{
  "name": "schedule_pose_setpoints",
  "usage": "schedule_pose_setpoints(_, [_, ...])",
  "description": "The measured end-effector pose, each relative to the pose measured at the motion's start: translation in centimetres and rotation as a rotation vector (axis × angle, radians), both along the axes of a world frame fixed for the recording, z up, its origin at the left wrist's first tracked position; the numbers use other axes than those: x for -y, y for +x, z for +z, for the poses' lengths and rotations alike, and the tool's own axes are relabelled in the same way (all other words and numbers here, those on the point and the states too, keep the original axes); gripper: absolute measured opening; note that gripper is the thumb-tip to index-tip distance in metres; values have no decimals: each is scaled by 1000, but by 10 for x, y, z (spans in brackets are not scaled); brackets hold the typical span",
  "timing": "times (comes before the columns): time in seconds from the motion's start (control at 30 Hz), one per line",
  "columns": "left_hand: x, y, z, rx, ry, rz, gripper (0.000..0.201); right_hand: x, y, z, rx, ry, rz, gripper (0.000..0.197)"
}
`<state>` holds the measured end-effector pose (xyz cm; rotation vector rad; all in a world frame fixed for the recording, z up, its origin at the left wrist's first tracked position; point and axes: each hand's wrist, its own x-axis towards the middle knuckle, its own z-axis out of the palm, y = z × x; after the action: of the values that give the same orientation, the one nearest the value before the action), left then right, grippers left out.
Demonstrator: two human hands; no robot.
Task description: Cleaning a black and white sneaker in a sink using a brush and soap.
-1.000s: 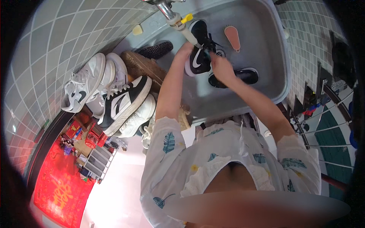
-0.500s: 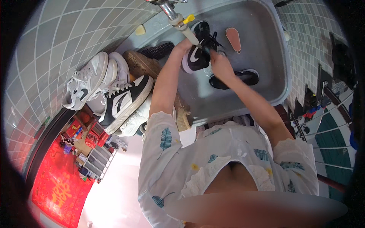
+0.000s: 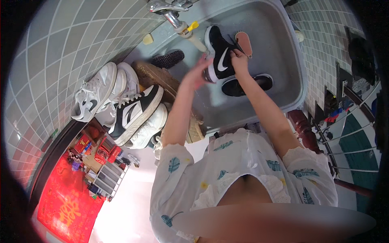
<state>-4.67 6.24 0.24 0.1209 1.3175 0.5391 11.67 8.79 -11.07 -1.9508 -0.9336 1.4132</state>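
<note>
A black sneaker [image 3: 221, 52] with a white curved mark and white sole is tilted on its side above the grey sink [image 3: 279, 69]. My right hand [image 3: 239, 62] grips it at the opening, fingers closed on the edge. On the sole side my left hand [image 3: 197, 73] is blurred, its fingers stretched out near the white sole; whether they touch it I cannot tell. A pink brush [image 3: 243, 43] lies in the sink beyond my right hand. Nearer me in the sink rests another black shoe [image 3: 247, 85] with a pale rim.
A metal tap [image 3: 172, 18] with a yellow lever and white spout reaches over the sink's left side. Several shoes, including a black-and-white sneaker [image 3: 135, 113] and a brown shoe [image 3: 156, 81], pile up at the left. A dark speckled insole-shaped piece [image 3: 169, 59] and a yellowish soap bar [image 3: 148, 39] lie there.
The black sneaker has been turned, its marked side now facing up. My right hand has moved from the laces to the opening; my left hand has come down and off the shoe's far end.
</note>
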Motion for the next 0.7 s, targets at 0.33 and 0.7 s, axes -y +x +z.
schedule_pose_setpoints(0.33, [21, -45, -41, -151, -98, 320, 41, 36, -2, 143, 167, 206, 772, 25])
schedule_pose_setpoints(0.7, [3, -59, -48, -218, -140, 138, 46, 40, -28, 128, 261, 258, 634, 27])
